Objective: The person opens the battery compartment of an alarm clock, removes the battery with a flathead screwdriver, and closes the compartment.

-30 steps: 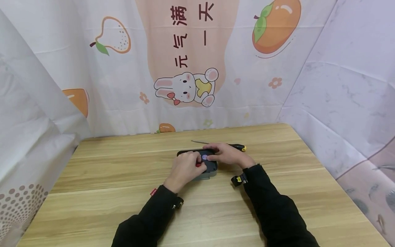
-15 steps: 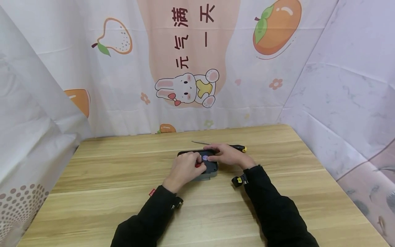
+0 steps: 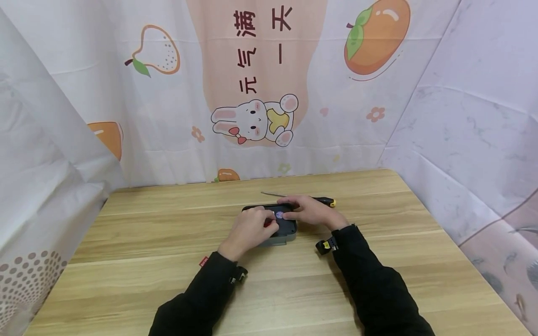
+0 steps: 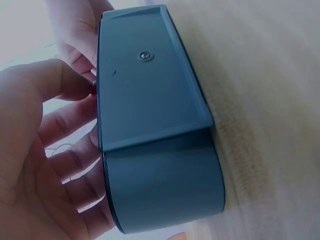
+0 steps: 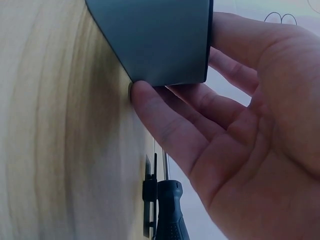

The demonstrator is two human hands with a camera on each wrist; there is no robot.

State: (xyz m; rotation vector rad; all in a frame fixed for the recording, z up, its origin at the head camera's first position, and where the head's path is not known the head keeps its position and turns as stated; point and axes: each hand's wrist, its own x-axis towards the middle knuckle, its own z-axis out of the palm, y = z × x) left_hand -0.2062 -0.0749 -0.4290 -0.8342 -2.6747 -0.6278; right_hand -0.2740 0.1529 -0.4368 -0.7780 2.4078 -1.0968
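A grey box with a dark top (image 3: pixel 287 227) lies on the table, with a round purple-and-white spot on its top. My left hand (image 3: pixel 249 229) is over the box's left part, its thumb and forefinger pinching a small red thing (image 4: pixel 93 88) at the top face. What kind of thing it is cannot be told, as the fingers cover most of it. My right hand (image 3: pixel 310 211) grips the box's right end, thumb on top and fingers against the end wall, seen in the right wrist view. In the left wrist view a screw (image 4: pixel 145 56) shows in the box's side wall.
Behind the right hand lies a screwdriver with a black and yellow handle (image 3: pixel 324 200), its thin shaft pointing left. A black clip-like piece (image 5: pixel 150 185) shows beside it in the right wrist view. A patterned curtain (image 3: pixel 168 116) stands behind the wooden table (image 3: pixel 138 242).
My left hand and wrist have shifted slightly to the left, still pinching the red thing. The right hand and the box have stayed in place.
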